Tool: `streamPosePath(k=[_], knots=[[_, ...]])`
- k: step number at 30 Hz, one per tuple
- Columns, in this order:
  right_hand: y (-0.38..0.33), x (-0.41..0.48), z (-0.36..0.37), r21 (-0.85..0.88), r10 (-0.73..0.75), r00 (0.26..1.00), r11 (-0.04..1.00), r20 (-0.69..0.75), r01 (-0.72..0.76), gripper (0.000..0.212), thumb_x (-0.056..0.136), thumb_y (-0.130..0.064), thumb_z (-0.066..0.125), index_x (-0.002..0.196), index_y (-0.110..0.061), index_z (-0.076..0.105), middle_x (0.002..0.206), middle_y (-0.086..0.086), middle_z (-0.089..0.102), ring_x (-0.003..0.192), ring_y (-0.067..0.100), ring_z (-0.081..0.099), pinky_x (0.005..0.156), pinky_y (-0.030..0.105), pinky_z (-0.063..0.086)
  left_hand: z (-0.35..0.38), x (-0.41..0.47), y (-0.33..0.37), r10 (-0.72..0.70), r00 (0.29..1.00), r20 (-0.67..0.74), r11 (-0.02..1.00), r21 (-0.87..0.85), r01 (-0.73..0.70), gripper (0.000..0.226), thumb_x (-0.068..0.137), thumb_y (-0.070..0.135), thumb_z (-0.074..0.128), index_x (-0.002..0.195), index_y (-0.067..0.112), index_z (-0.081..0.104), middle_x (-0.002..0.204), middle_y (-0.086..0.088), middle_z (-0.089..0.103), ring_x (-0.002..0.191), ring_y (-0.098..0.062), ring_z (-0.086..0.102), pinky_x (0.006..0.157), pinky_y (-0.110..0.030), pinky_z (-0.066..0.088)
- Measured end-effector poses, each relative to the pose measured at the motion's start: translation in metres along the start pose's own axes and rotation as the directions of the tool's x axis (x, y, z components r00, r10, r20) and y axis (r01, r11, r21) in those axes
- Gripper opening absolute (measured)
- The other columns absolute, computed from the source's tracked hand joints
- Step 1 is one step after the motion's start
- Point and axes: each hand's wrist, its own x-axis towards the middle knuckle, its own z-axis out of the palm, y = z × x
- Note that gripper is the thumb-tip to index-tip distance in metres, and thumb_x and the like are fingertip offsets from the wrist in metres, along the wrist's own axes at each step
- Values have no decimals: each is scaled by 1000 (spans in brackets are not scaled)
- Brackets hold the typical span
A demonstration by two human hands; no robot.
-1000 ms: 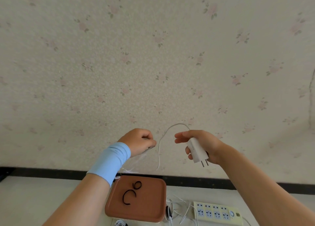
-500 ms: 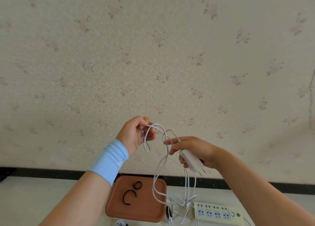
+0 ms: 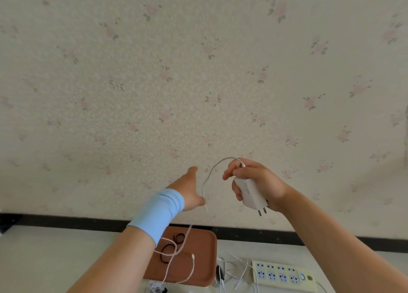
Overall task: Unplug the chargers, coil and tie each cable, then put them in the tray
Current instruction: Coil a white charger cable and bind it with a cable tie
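My right hand (image 3: 260, 182) grips a white charger (image 3: 250, 194), prongs pointing down, and pinches its white cable (image 3: 209, 173) at the top. The cable arcs left from there to my left hand (image 3: 189, 189), which wears a light blue wrist sleeve. That hand's thumb sticks up and its fingers are hidden, with the cable running past them. Below the hand the cable drops in loose loops onto the red-brown tray (image 3: 203, 270), where its free end lies. Two black ties (image 3: 173, 247) rest in the tray.
A pale yellow power strip (image 3: 284, 275) lies right of the tray, with other white cables (image 3: 234, 268) tangled between them. A small white coil (image 3: 156, 289) shows at the bottom edge. A flowered wall with a black baseboard stands behind.
My left hand dropped and moved away from the right. The bunched loops between the hands opened into one arc, and the cable's slack now lies on the tray. The charger rose slightly.
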Motion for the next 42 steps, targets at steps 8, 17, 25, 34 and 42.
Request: streamPosePath(k=[8, 17, 25, 34, 42], knots=[[-3, 2, -7, 118, -189, 981, 974, -37, 192, 12, 79, -16, 53, 76, -9, 62, 89, 21, 52, 62, 29, 53, 64, 38, 46, 18, 9, 28, 120, 984, -131, 863, -476, -169, 87, 86, 34, 71, 153, 28, 16, 100, 2, 68, 89, -11, 64, 78, -21, 46], [-5, -1, -4, 73, -222, 975, 973, 12, 221, 14, 79, -13, 51, 74, -9, 64, 86, 24, 51, 63, 30, 52, 62, 38, 47, 36, 15, 31, 226, 974, -29, 909, -354, -222, 28, 84, 42, 70, 105, 28, 57, 112, 2, 56, 100, -14, 57, 85, -29, 50], [-6, -1, -1, 81, -247, 968, 967, 51, 242, 13, 77, -9, 50, 74, -9, 63, 84, 16, 60, 60, 28, 53, 62, 37, 46, 58, 28, 41, -243, 939, -244, 783, -620, 41, 60, 83, 37, 72, 130, 23, 38, 131, -5, 42, 113, -25, 53, 95, -37, 48], [12, 4, -12, -284, 14, 974, 956, -226, -80, 18, 81, -21, 63, 93, -9, 68, 89, 11, 67, 65, 21, 59, 59, 32, 50, 43, 26, 42, -86, 964, 251, 421, -868, 263, 46, 102, 48, 36, 70, 17, 45, 56, 0, 43, 49, -17, 42, 56, -31, 49], [37, 7, 13, -207, 435, 768, 900, 470, -384, 47, 90, -20, 50, 135, -8, 57, 115, 2, 74, 59, 15, 60, 58, 26, 50, -13, 35, 52, 62, 998, -19, -450, -893, 11, 38, 105, 25, 28, 69, 18, 37, 47, 4, 37, 34, -9, 34, 36, -14, 28]])
